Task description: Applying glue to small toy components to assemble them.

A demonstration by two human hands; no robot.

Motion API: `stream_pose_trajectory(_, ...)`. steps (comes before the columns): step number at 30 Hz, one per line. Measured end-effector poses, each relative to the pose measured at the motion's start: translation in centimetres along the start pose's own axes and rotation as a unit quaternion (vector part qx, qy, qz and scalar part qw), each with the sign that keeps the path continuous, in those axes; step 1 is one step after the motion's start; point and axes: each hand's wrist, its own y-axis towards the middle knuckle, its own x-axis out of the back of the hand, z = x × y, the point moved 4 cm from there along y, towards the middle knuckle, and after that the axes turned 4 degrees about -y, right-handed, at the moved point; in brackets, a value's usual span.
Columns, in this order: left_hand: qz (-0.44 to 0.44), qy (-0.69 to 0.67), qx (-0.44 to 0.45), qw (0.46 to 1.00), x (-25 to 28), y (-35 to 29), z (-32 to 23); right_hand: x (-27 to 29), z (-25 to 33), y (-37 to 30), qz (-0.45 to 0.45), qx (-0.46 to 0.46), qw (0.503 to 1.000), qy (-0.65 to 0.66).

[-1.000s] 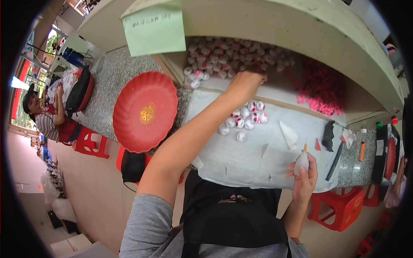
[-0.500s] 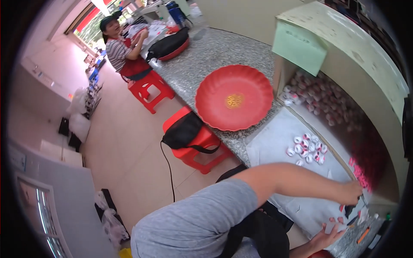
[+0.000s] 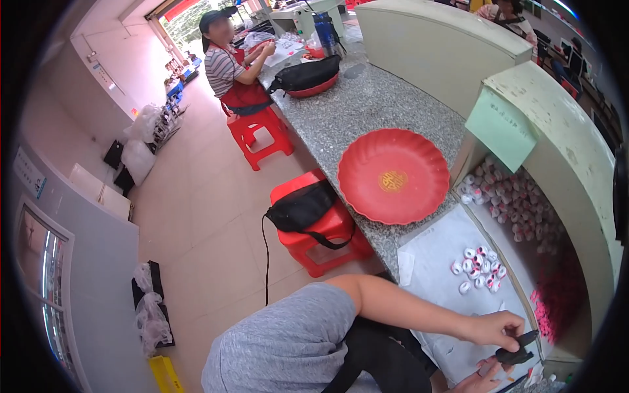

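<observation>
My left hand reaches across from the left, its fingers closed on a small black hand tool with a forked end. Just below it, at the lower edge, my right hand has its fingers bent up close to the tool; what sits between them is too small to make out. A loose group of small white ring-like pieces with pink and red marks lies on the white sheet, beyond my left forearm.
Inside the pale shelf box are many white pieces and a pink heap. A red scalloped tray rests on the granite counter. Red stools, one bearing a black bag, stand alongside. A co-worker sits farther off.
My left hand has drawn back from beside the pink heap toward my right hand, with the black tool now plainly in its fingers. The view has shifted, so the counter appears lower and farther right.
</observation>
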Motion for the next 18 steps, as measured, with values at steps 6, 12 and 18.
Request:
stream_pose_trajectory(6,-0.067,-0.027,-0.013,0.997,4.2,-6.2,-0.4,-4.6,-0.2,-1.9,0.12,-0.058,0.989,-0.064)
stream_pose_trajectory(12,-0.096,-0.041,0.037,0.994,7.2,-10.9,-1.6,-5.9,-1.1,-2.7,0.137,-0.11,0.981,-0.081)
stream_pose_trajectory(18,-0.13,0.282,-0.089,0.946,7.7,-12.2,-7.3,-8.7,-1.2,-3.9,0.262,-0.177,0.943,-0.098)
